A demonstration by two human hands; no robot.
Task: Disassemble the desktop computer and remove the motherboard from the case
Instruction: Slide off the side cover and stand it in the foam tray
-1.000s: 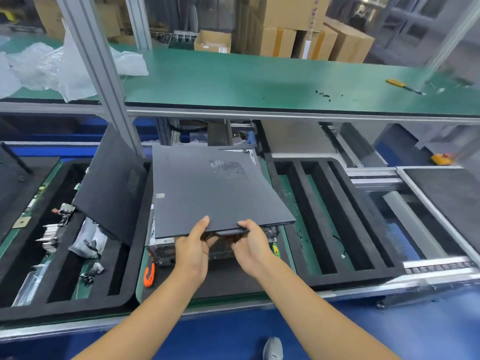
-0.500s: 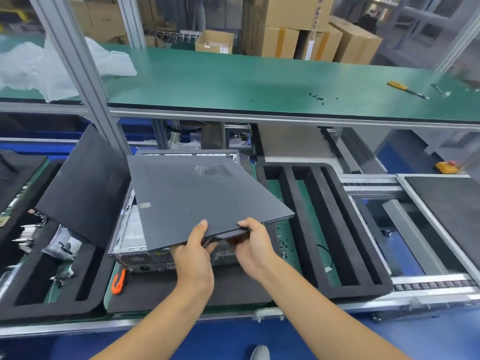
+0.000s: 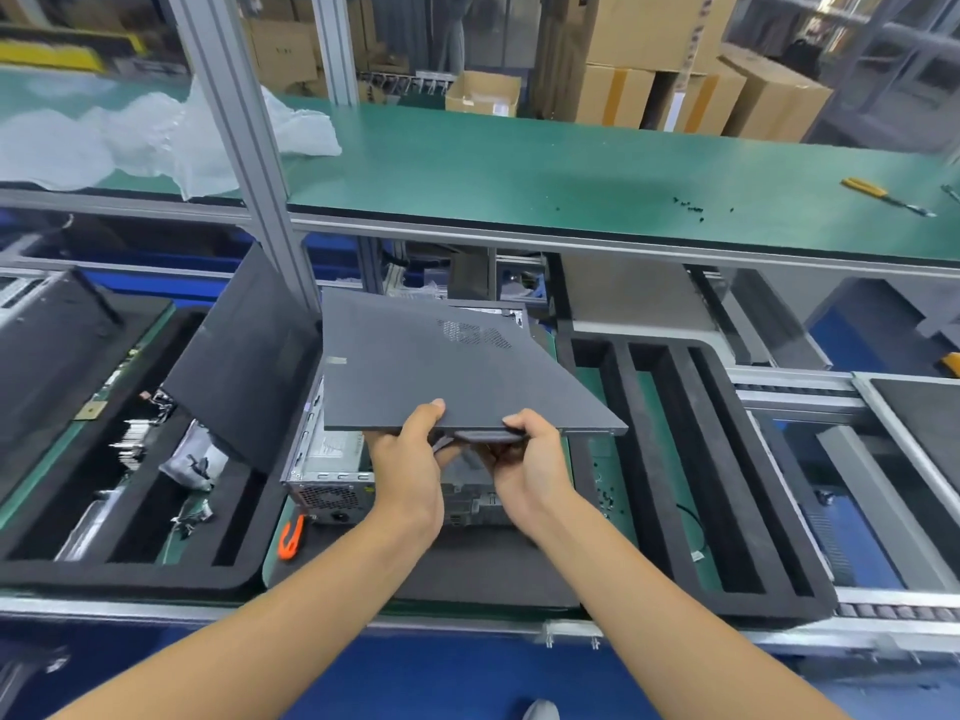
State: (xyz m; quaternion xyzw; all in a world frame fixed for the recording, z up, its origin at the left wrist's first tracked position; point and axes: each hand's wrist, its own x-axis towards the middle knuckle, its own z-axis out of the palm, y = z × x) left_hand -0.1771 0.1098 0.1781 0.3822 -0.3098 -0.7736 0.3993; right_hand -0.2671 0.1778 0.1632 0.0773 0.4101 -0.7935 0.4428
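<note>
The dark grey side panel [image 3: 431, 366] of the desktop case is lifted off and tilted, its near edge raised above the case. My left hand [image 3: 410, 459] grips that near edge, thumb on top. My right hand [image 3: 530, 459] grips the same edge just to the right, at the panel's handle. Under the panel sits the silver computer case [image 3: 327, 480], its rear with a vent grille facing me. The motherboard is hidden by the panel.
An orange tool [image 3: 291, 537] lies by the case's near left corner. A black foam tray [image 3: 701, 459] with long slots lies to the right. Another panel [image 3: 244, 366] leans at the left over a tray of parts. A green bench [image 3: 519, 174] with loose screws [image 3: 691, 207] runs behind.
The panel has come further off the case, and more of the case's left side shows. Both hands keep the same hold. The view has swung left.
</note>
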